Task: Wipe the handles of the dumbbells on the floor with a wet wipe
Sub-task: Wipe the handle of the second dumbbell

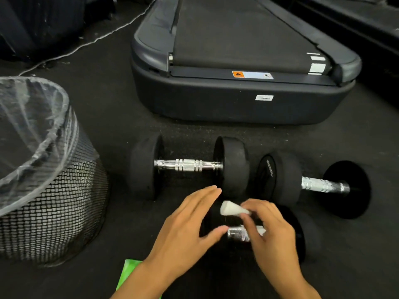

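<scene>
Folded wet wipe point(232, 208) pinched in right hand point(272, 229), above nearest dumbbell handle point(237, 233) on floor point(112, 130). Left hand point(185, 225) spread, fingers straight, holding nothing. Two more dumbbells point(187, 165) beyond, treadmill point(237, 100) behind. Mesh bin point(54, 201) at left, lined with clear bag point(32, 126). Green packet point(127, 270) under left wrist.

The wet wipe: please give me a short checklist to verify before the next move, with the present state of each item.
1. Wet wipe held: ok, the right hand pinches it.
2. Wipe unfolded: not ok, it looks folded or rolled.
3. Left hand free: ok, fingers straight, holding nothing.
4. Nearest dumbbell handle reachable: ok, it lies right under the hands.
5. Bin ready for used wipe: ok, lined, beside the dumbbells.
6. Handles already clean: cannot tell.
</scene>
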Motion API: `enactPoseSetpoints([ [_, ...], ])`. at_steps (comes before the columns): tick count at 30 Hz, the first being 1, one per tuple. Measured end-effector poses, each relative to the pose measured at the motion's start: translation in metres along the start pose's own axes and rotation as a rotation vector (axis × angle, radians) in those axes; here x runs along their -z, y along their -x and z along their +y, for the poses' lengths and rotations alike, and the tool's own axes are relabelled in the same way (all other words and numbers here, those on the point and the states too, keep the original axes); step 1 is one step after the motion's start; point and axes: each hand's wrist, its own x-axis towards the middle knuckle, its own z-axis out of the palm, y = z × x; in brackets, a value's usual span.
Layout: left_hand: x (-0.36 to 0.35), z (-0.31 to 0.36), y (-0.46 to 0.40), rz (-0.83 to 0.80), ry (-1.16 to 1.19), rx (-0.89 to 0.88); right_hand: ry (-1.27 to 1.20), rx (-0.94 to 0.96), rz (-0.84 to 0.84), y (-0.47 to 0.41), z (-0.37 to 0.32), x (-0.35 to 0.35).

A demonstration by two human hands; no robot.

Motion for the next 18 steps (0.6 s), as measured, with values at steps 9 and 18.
enactPoseSetpoints([
  [9, -0.041, 0.001, 0.013, -0.234, -0.279, -0.003, 0.202, -0.152, -0.058, 0.031, 0.038, -0.005],
  [18, -0.052, -0.002, 0.020, -0.284, -0.189, 0.011, 0.241, -0.081, -0.418, 0.022, 0.040, -0.015],
])
